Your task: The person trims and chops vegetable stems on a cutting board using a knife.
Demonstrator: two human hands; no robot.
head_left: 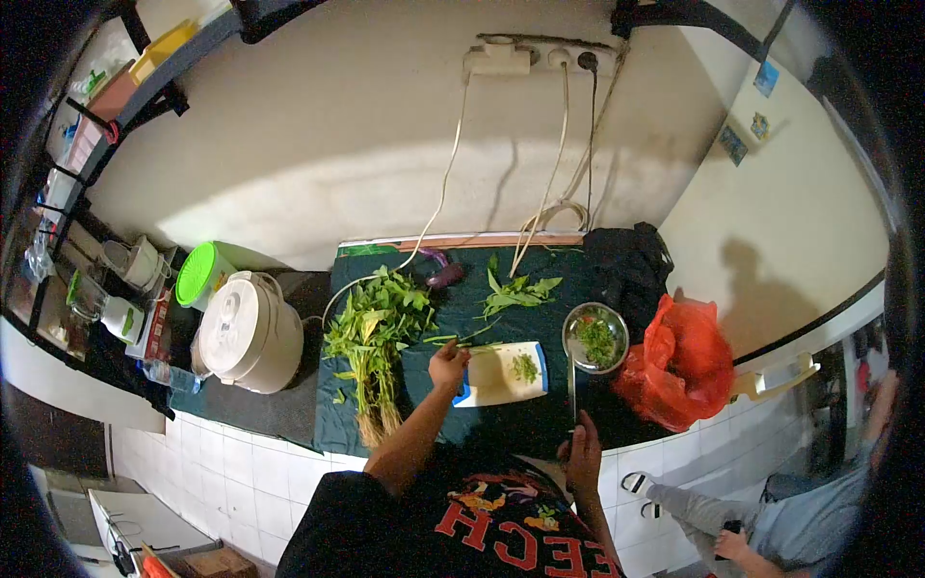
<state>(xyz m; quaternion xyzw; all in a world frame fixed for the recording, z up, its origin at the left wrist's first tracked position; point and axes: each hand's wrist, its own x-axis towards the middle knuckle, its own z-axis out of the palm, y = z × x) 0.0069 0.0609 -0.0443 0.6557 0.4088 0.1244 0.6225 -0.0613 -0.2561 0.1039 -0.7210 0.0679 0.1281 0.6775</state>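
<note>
My left hand [449, 367] is closed at the left end of a white cutting board [496, 382] with blue edges, pinching thin green stems [445, 339]. Chopped greens [525, 367] lie in a small heap on the board's right half. My right hand [581, 453] grips the handle of a knife [571, 390], its blade pointing away from me, right of the board. Just beyond the blade stands a metal bowl [568, 337] with cut greens inside. Left of the board rests a large rooted bunch of leafy greens [381, 323].
Loose leaves [520, 292] and a purple item [445, 275] lie toward the back. A red plastic bag [679, 371] stands at right, a white rice cooker [251, 332] at left. Cords [445, 183] hang down the wall. Another person [790, 520] sits at lower right.
</note>
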